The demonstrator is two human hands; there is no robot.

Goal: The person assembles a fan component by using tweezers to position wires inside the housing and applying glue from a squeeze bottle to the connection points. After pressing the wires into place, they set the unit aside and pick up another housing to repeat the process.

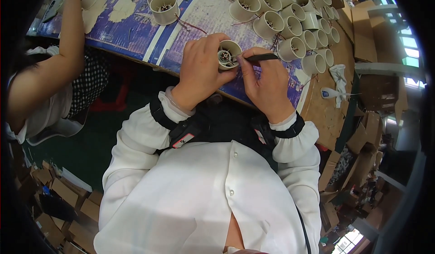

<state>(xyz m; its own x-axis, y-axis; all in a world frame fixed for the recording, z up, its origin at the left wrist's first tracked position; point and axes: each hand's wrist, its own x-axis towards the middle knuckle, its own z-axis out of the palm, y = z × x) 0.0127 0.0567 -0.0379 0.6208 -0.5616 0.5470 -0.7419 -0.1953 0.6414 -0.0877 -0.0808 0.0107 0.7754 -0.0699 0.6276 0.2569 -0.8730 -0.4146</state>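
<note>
My left hand is wrapped around a cream-coloured round plastic housing, tilted so its open mouth faces me. Inside it sits a small round part with a metal centre and wiring. Between the thumb and fingers of my right hand is a pair of slim dark tweezers, their tip reaching into the housing's mouth. My fingers hide part of the tweezers. Just beyond my right hand stand several similar housings, with thin dark red wires trailing from some.
Two more housings stand at the far left of the worn blue and white tabletop. A white squeeze bottle and a crumpled white cloth lie at the right. At the left a co-worker's arm reaches over the table. Cardboard boxes are at the right.
</note>
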